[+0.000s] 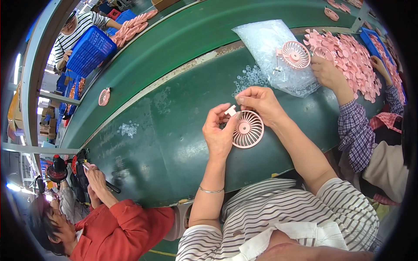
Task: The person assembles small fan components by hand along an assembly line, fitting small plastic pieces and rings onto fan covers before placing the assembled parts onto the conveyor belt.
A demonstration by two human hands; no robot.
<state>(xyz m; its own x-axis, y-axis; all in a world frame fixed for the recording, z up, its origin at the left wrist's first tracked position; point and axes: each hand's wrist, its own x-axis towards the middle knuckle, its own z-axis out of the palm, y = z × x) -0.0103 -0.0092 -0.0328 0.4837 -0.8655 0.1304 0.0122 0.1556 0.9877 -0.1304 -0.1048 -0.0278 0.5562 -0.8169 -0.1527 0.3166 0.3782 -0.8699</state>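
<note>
My left hand (218,130) is closed on a round pink fan grille (252,138), with thumb and fingers at the small block-shaped neck on its edge. The ribbed disc hangs to the right of the fingers, over the green table. My right hand (264,104) is pinched just beside that neck; what lies between its fingertips is too small to make out. Beyond the right hand lies a loose heap of tiny clear ring-like pieces (249,79). Another pink grille (296,55) rests on a clear plastic bag (274,43) of similar pieces.
Pink fan blades (348,65) are heaped at the right, where a co-worker's checked sleeve (357,130) reaches in. More clear pieces (128,129) lie at the left. A green conveyor belt (143,56) runs behind, carrying a pink grille (104,97). A person in red (122,230) works at left.
</note>
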